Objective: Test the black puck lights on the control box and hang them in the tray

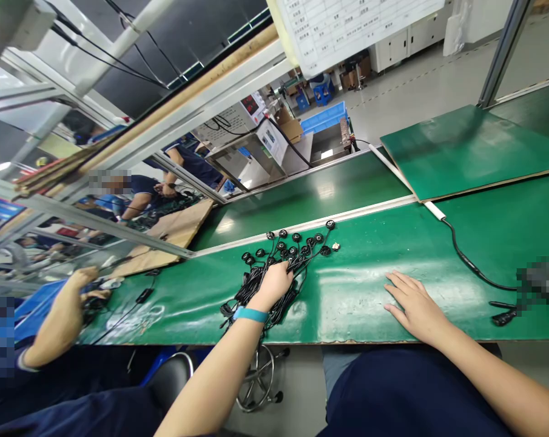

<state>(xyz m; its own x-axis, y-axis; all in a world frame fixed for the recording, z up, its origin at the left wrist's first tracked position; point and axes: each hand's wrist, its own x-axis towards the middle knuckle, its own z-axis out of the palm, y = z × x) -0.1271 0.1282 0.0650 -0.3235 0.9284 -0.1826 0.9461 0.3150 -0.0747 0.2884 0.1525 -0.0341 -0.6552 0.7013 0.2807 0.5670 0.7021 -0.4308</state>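
Observation:
My left hand (275, 284), with a teal band at its wrist, is closed around some black cables (250, 284) in a tangled pile on the green bench top. Small round black heads (296, 237) on the cable ends fan out beyond my fingers toward the back. My fingertips are partly hidden among the leads, so how many cables they grip cannot be made out. A small whitish piece (336, 247) lies just right of the heads. My right hand (413, 303) rests palm down on the bench, fingers spread and holding nothing.
A green board (474, 152) lies at the back right, beside a white tube (435, 210) with a black cord. Farther right is a black connector (504, 317). At left, a co-worker's hand (87, 279) is over other cables. A metal frame (183, 130) crosses above.

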